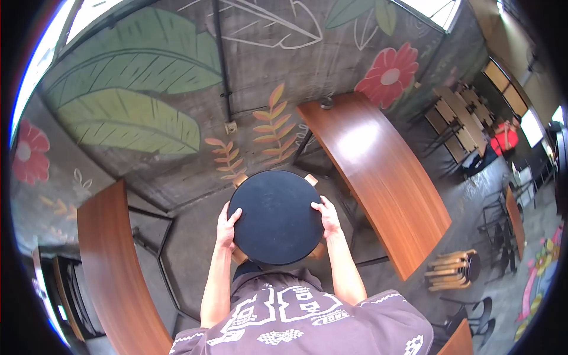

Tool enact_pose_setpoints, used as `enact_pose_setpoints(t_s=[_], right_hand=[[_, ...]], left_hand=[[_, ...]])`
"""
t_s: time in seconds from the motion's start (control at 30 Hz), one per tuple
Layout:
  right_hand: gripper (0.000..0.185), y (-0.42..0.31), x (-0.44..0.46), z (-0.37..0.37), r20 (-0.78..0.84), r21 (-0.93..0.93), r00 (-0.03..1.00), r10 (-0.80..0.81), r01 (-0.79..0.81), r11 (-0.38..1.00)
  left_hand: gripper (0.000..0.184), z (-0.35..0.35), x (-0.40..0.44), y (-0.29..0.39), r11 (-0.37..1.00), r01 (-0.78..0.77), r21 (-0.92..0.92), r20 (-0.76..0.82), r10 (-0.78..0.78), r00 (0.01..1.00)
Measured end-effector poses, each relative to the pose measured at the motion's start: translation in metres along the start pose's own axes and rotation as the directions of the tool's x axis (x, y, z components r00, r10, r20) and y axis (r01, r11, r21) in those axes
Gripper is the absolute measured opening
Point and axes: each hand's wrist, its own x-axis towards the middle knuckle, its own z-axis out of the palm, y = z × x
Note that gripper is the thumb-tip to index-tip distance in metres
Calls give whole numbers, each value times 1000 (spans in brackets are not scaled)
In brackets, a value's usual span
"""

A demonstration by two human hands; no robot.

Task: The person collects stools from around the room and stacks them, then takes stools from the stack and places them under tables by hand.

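A stool with a round black seat (276, 218) and light wooden legs is in front of my body, between my two hands. My left hand (227, 225) grips the seat's left edge, its thumb lying on top. On the opposite edge my right hand (326, 216) holds on the same way, thumb over the rim. The fingers under the seat are hidden. Short ends of the wooden legs stick out around the seat; whether they touch the floor I cannot tell.
A long brown table (378, 171) stands to the right, with a small object (326, 102) at its far end. Another brown table (112, 266) is at the left. Stacked stools (452, 270) lie right. A person in red (503, 138) is farther back. A painted wall (177, 118) closes the front.
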Motion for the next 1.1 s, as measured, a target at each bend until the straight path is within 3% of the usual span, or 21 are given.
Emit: enact_pose_setpoints(t_s=[0.07,0.33,0.63,0.73,0.83,0.9,1.1], right_hand=[[28,1,11,6,-51,-3,998,-33,32,999],[26,-6,19,41,-276,20,941,-194,207,978],[28,1,55,18,-450,-86,831,-328,325,942],[24,9,82,-2,-497,-207,806,-320,249,946],[27,3,106,6,-630,-320,687,-362,195,927],[32,22,136,-22,-587,-243,748,-311,204,948],[33,49,200,-60,-623,-213,755,-208,92,973]], left_hand=[[50,-5,30,12,999,26,20,78,-28,997],[50,9,121,47,984,160,73,324,-176,930],[49,39,203,28,927,295,232,443,-371,816],[49,48,236,12,905,316,285,467,-419,779],[47,48,278,-14,889,368,272,488,-457,744],[45,47,304,-33,873,403,273,474,-487,733],[41,55,376,-83,794,459,399,328,-591,737]])
